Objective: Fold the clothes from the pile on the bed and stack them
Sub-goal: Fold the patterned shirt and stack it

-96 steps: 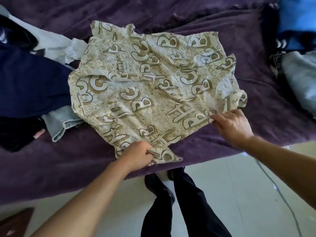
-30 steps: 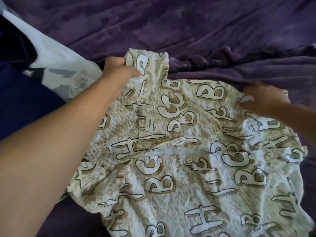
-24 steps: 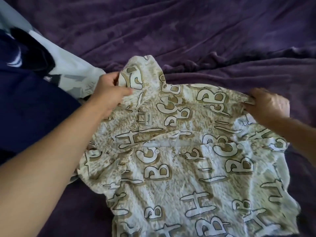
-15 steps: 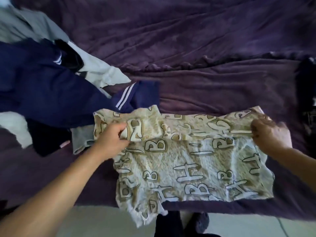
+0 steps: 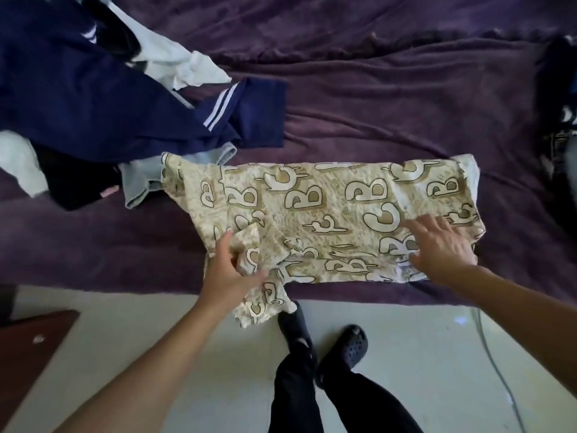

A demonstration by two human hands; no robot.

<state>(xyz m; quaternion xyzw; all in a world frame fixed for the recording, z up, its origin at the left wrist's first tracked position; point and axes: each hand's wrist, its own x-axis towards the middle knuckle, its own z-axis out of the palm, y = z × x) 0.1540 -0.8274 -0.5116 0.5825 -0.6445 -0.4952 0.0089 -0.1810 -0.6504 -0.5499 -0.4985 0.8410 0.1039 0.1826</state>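
We see the cream shirt (image 5: 312, 214) folded at the near edge of the purple bed (image 5: 374, 104). Big B and C letters read clearly, but the finer print is too small. Our left hand (image 5: 228, 273) pinches a sleeve fold at the shirt's 7 o'clock. Our right hand (image 5: 440, 245) presses flat with fingers spread at 4 o'clock. The pile (image 5: 93, 98) sits at 10 o'clock.

Home bedroom; blanketed bed (image 5: 374, 98); clothes pile (image 5: 93, 98)

Left hand (image 5: 228, 273), right hand (image 5: 443, 248) bare. Forearms (image 5: 156, 364) uncovered down to frame edge. Black trousers (image 5: 312, 398), loose-legged. Black clog shoes (image 5: 351, 350), round vent holes over the toe.
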